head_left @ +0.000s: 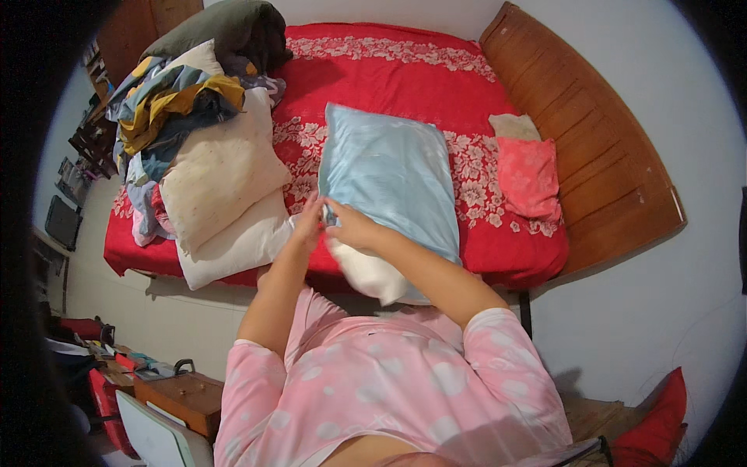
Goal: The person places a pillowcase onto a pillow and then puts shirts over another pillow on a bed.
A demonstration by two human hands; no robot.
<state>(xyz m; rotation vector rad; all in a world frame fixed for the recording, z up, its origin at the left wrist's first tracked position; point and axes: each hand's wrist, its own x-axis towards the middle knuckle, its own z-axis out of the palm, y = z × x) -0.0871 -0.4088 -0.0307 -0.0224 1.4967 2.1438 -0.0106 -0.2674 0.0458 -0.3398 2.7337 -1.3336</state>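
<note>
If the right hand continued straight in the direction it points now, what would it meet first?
Probably the left hand, which lies just ahead of the right hand; depth between them is unclear.

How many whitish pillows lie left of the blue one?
2 clearly: the speckled pillow on top, the plainer pillow underneath. The pale bundle among the clothes may be another.

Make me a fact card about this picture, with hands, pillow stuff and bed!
Left hand: at the blue case's left edge
Right hand: beside it, same edge
White pillow: poking out of the case
Bed cover: red, pale flowers
Left pile: cream pillows, crumpled cloths
Far right: pink cushion, brown headboard
</note>
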